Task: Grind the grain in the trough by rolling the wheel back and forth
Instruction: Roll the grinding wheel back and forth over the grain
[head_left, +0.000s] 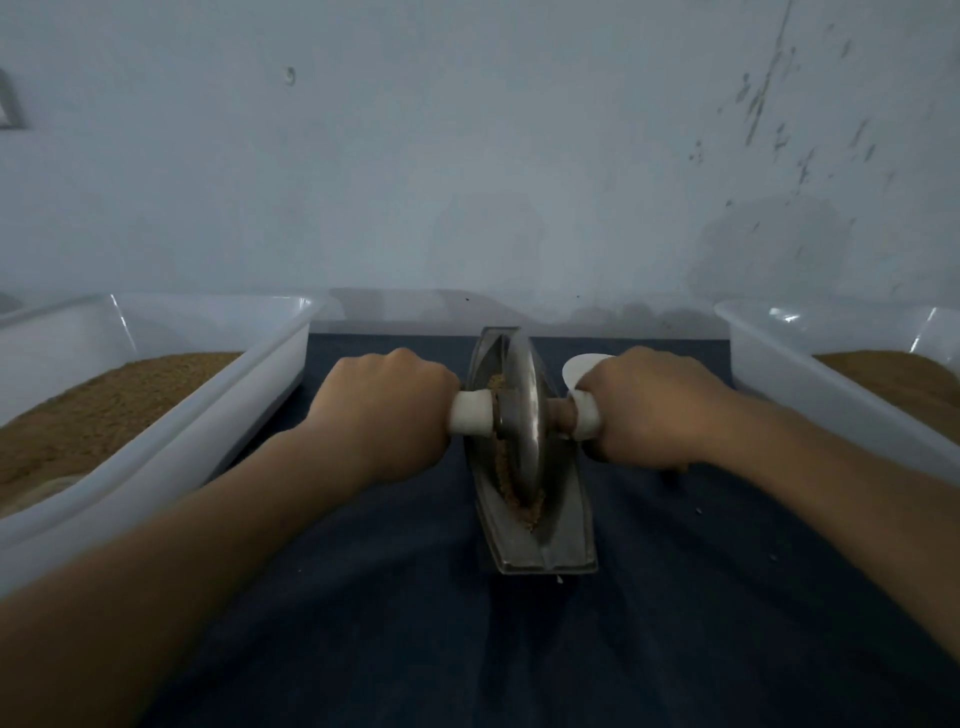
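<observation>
Step in hand: rolling stroke. Grip: left hand (384, 410) and right hand (654, 410), each curled fully round a white cylindrical handle (470, 419) of the axle. Advised: equal downward pressure on both sides, disc kept upright, strokes stopped short of the trough ends so nothing spills.

Item: grey round metal wheel (522, 395), standing on edge about mid-length in the grey boat-shaped metal trough (566, 530), on the dark blue cloth-covered table (675, 597). Coarse brown grain (519, 499) lines the groove, mostly nearside.
</observation>
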